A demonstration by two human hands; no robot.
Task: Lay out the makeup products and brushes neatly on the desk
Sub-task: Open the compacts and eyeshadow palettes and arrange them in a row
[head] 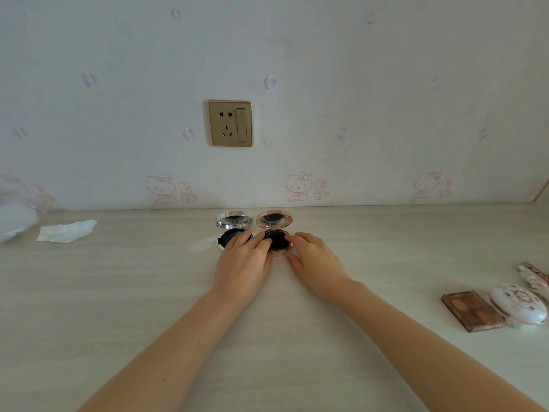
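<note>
Two open compacts are parked side by side at the back of the table [148, 292], right below the gold socket [230, 123], lids propped up toward the wall. The silver compact [233, 226] sits directly under the socket and the pink compact [274, 230] is just to the right of it, pretty much touching.

Both hands are placed on the pink compact. The left hand [242, 264] is laid half over the silver one's dark base, with its fingers [264, 243] spread loosely and resting on the dark pad inside the pink one. The right hand [316, 263] is set against the pink compact's right rim, thumb low at the near edge and fingertips [292, 237] up at the far edge, so the base is lightly pinched in that grip. Nothing is lifted; both compacts are flat on the table.

Far right of the socket, near the table's edge, a brown palette [472, 312] is lying closed, with a white floral case [518, 304] touching it and another floral item [536, 276] partly cut off behind that. Far left of the socket, a crumpled tissue [66, 231] is seen, plus something blurry and white at the frame edge that can't be made out.
</note>
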